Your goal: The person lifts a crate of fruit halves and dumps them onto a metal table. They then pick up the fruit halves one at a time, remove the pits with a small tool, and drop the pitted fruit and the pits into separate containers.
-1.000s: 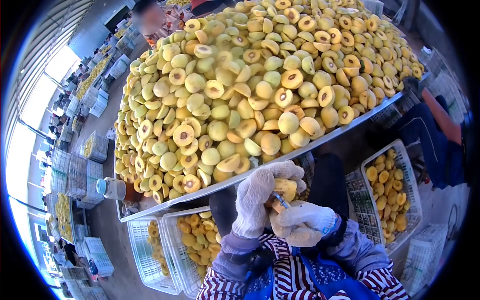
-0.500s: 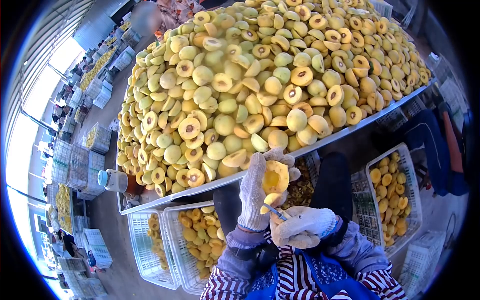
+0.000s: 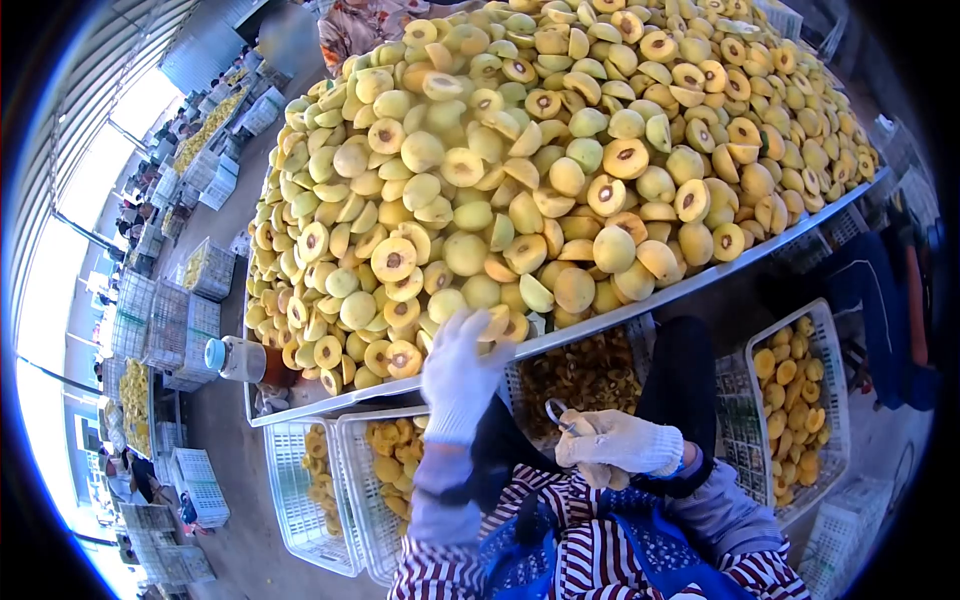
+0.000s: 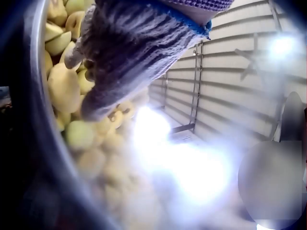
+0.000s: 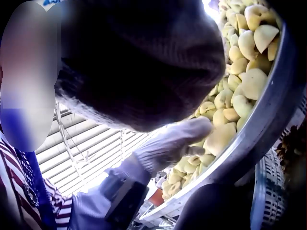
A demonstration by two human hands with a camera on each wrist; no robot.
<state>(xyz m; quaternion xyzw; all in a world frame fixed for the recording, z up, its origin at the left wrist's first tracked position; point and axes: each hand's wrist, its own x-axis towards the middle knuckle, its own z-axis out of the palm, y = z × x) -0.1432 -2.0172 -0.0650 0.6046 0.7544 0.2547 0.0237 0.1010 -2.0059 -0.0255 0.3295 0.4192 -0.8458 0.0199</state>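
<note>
A big heap of halved yellow peaches, several with brown pit hollows, fills a metal-rimmed table. My gloved left hand is at the near edge of the heap, fingers stretched out over the rim. In the left wrist view its fingertips are right beside a pale peach half. My gloved right hand stays in front of my body and grips a small pitting tool, whose curved metal loop sticks out past the fingers. The tool's handle is hidden in the glove.
Below the table rim, a crate of dark brown scraps stands between my knees. White crates with peach halves stand at my left and right. A jar with a blue lid is at the table's left corner. Another person is behind the heap.
My left hand held a peach half while the tool in my right hand scooped it; that half is gone from the hand, which has moved left and up to the heap. The right hand keeps the tool.
</note>
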